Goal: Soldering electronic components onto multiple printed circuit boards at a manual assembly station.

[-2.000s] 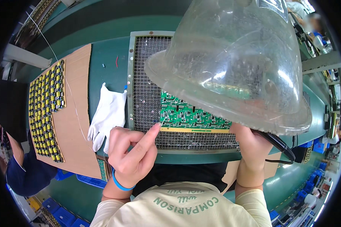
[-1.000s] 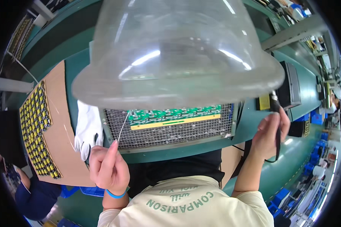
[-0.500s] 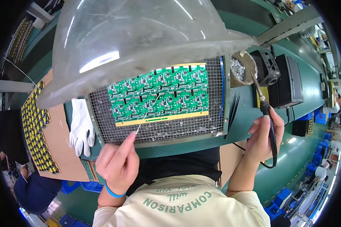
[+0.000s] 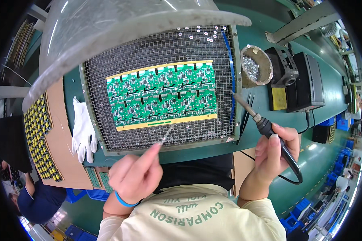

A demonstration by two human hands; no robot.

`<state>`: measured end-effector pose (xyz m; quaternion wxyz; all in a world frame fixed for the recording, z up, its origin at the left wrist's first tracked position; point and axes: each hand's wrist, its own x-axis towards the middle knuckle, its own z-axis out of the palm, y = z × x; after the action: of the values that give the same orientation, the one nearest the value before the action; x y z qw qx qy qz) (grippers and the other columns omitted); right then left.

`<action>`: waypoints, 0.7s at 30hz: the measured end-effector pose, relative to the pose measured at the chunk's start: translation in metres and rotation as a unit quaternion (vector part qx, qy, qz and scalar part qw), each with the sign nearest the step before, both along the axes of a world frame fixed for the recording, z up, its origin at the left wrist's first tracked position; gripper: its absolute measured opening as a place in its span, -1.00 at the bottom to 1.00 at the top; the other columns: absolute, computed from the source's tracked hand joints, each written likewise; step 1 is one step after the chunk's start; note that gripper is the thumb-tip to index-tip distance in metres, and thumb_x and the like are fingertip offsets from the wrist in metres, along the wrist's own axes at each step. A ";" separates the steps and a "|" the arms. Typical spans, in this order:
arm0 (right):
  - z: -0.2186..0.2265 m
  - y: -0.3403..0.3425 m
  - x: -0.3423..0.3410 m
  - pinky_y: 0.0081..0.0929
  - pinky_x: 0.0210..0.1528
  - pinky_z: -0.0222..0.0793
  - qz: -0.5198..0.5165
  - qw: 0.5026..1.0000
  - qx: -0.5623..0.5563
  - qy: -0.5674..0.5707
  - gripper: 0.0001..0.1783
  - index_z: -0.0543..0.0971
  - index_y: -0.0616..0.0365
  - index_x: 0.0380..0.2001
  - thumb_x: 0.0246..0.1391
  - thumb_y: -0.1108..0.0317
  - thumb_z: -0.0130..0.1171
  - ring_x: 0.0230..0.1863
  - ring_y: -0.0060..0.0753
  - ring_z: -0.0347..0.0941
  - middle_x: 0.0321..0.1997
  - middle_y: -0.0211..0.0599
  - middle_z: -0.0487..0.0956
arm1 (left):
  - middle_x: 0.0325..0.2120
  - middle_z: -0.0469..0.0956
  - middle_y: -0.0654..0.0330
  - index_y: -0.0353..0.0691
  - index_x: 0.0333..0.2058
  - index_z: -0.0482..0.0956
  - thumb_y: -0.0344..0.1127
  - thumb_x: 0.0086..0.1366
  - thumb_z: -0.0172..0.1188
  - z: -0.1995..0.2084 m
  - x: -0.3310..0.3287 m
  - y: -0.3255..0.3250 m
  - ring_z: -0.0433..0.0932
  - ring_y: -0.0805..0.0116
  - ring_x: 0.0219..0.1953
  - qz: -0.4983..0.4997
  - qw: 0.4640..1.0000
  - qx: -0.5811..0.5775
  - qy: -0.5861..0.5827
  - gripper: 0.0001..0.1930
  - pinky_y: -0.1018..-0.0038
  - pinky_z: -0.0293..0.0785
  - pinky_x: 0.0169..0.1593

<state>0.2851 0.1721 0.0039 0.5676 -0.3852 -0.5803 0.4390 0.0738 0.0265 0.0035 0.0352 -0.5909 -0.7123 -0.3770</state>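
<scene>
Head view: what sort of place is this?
Probably an electronics assembly workshop: the right hand holds a soldering iron, a green circuit-board panel lies on wire mesh, and yellow-and-black components sit in rows at left.

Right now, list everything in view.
Mesh rack: one, grey, centre
Circuit board panel: one, green, on rack
Hood: one, clear, upper left
Soldering iron: one, black-handled, right hand
Wire: one, silvery, left hand
Glove: one, white, left of rack
Cardboard: two pieces, brown, left, lower right
Components: many, yellow-black, on cardboard
Pot: one, grey, right of rack
Stand: one, black, beside pot
Box: one, black, beside stand
Pad: one, yellow, below stand
Bins: several, blue, both sides
Table: one, green, underneath
Co-worker: one, blue-clad, lower left
Left hand: one, blue wristband, centre
Right hand: one, bare, right
</scene>
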 end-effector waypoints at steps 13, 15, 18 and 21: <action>-0.007 0.003 -0.005 -0.78 -0.71 0.12 0.012 0.999 -0.014 0.030 -0.84 0.47 0.38 -0.34 -0.01 0.50 0.11 -0.75 -0.69 0.24 -0.50 -0.22 0.48 | -0.77 0.20 0.34 -0.26 -0.18 0.62 -0.66 -0.17 0.12 0.001 -0.002 0.004 0.19 0.52 -0.79 -0.006 1.000 -0.005 -0.027 -0.53 0.56 0.17 -0.70; -0.010 0.003 -0.005 -0.79 -0.73 0.11 0.017 0.999 -0.008 0.028 -0.83 0.47 0.39 -0.33 -0.01 0.51 0.10 -0.75 -0.68 0.24 -0.49 -0.23 0.46 | -0.77 0.21 0.34 -0.27 -0.18 0.62 -0.66 -0.17 0.12 -0.001 -0.007 -0.002 0.19 0.53 -0.79 0.010 1.000 -0.005 -0.023 -0.54 0.56 0.18 -0.70; -0.010 0.002 -0.007 -0.80 -0.73 0.09 0.020 0.999 -0.009 0.029 -0.83 0.46 0.40 -0.32 0.01 0.51 0.09 -0.75 -0.68 0.25 -0.49 -0.24 0.44 | -0.76 0.23 0.35 -0.27 -0.20 0.63 -0.67 -0.16 0.11 -0.001 -0.015 -0.012 0.20 0.55 -0.78 0.037 0.999 0.005 -0.010 -0.55 0.60 0.18 -0.70; -0.012 0.003 -0.010 -0.80 -0.73 0.09 0.050 0.998 -0.011 0.034 -0.83 0.45 0.40 -0.31 0.03 0.50 0.08 -0.74 -0.69 0.25 -0.49 -0.23 0.43 | -0.76 0.26 0.36 -0.27 -0.22 0.64 -0.67 -0.13 0.10 0.002 -0.022 -0.027 0.20 0.60 -0.78 0.081 0.997 -0.012 -0.006 -0.58 0.66 0.19 -0.68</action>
<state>0.2749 0.1748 -0.0077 0.5600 -0.3474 -0.5742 0.4858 0.0521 -0.0008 0.0052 0.0542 -0.5291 -0.7626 -0.3682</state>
